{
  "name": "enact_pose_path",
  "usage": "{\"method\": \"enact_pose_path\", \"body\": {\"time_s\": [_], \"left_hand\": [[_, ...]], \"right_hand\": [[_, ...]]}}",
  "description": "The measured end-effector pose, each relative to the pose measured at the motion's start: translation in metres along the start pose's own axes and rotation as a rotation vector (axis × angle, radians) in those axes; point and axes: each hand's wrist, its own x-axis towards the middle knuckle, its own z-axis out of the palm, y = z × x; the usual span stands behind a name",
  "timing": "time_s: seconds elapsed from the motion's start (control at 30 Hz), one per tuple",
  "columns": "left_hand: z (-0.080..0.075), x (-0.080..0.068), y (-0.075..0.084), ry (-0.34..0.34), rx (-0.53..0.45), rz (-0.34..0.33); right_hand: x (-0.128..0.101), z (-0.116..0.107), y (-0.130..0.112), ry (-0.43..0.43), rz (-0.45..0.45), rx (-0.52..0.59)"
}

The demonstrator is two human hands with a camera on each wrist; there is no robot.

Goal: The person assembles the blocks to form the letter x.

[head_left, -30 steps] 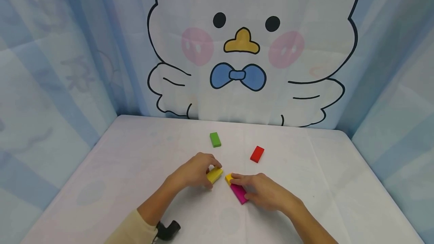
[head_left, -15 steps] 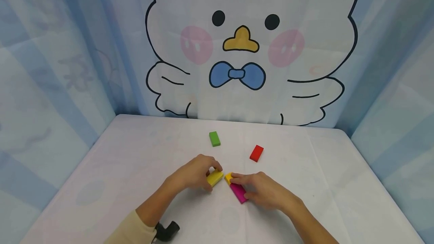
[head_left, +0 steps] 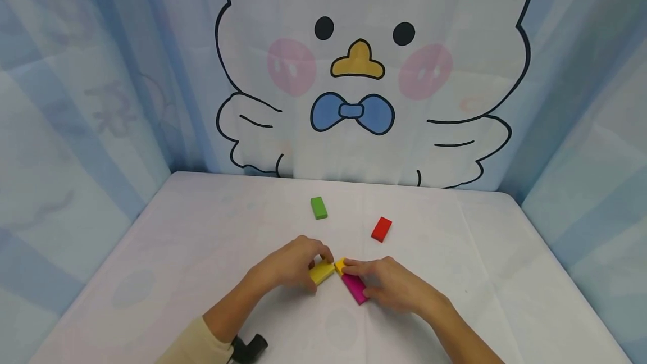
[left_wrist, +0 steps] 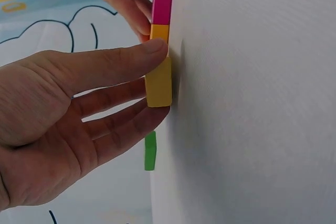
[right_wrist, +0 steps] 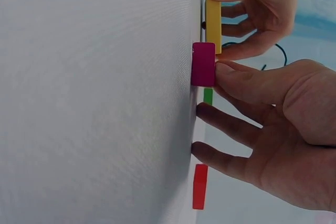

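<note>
My left hand (head_left: 293, 263) pinches a yellow block (head_left: 322, 272) between thumb and fingers, low over the white tabletop. The yellow block slants, its far end right at the corner of an orange-yellow block (head_left: 340, 266). That block lies end to end with a magenta block (head_left: 355, 288) in one slanting row. My right hand (head_left: 396, 285) holds this row, the thumb on the magenta block and the index finger over the orange-yellow one. In the right wrist view, the magenta block (right_wrist: 203, 64) shows its end face beside the thumb, while its other fingertips touch the table.
Farther back on the table (head_left: 242, 206) lie a green block (head_left: 319, 208) and a red block (head_left: 381, 230). A black camera mount (head_left: 249, 348) sits at the left wrist. Behind the table hangs a curtain (head_left: 354, 150) with a cartoon bird.
My left hand has shifted slightly toward me with the yellow block, whose end is now closer to the orange-yellow block. My right hand stays nearly still.
</note>
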Motion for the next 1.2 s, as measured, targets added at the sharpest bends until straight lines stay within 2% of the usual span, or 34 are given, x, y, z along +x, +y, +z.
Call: {"method": "enact_pose_path", "body": {"time_s": [0.6,1.2], "left_hand": [[0.0061,0.0031,0.0002,-0.038,0.006,0.009],[-0.0009,-0.0014,-0.0002,-0.069,0.000,0.032]], "right_hand": [[0.0000,0.0009,0.0011,0.011,-0.004,-0.014],[0.0000,0.0003,-0.0006,0.013,-0.005,-0.003]]}}
